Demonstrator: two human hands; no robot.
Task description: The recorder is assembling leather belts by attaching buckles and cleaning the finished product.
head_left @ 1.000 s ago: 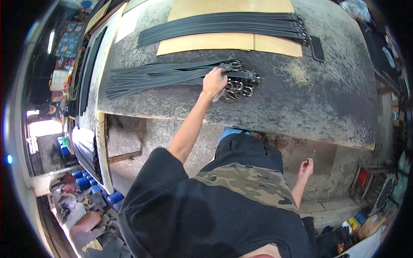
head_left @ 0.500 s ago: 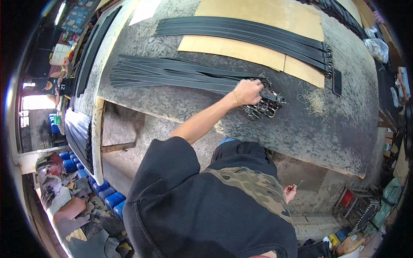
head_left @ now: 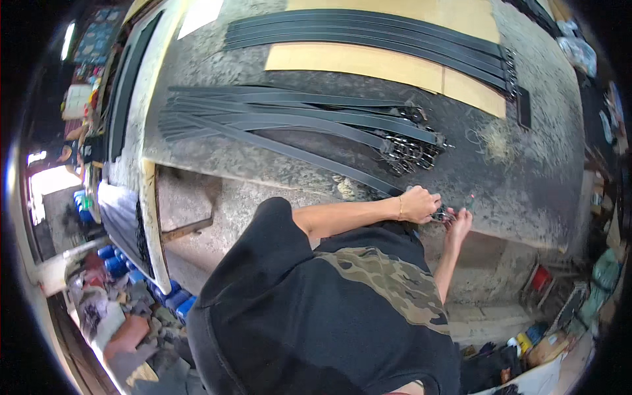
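At the table's near edge, my left hand [head_left: 419, 205] is closed on the buckle end of a black belt [head_left: 296, 150]. The strap trails back to the left over the pile. Close on its right, the fingers of my right hand [head_left: 459, 224] are pinched together beside the metal buckle [head_left: 445, 214]. A thin stick-like thing with a small red tip [head_left: 472, 196] pokes up from them; its kind is too small to make out. Beyond my hands lies a loose pile of black belts [head_left: 276, 118], with their shiny buckles [head_left: 411, 151] bunched at the right end.
A neat row of black belts [head_left: 368, 31] lies on cardboard [head_left: 355, 61] at the back. A dark phone [head_left: 524, 107] and a tuft of pale fibres [head_left: 497, 141] sit to the right on the worn table [head_left: 526, 184]. Blue containers [head_left: 115, 266] and leather scraps [head_left: 128, 336] fill the lower left.
My left hand has drawn one belt's buckle end off the pile toward me. My right hand has come up from beside my body to meet it, still with the thin stick.
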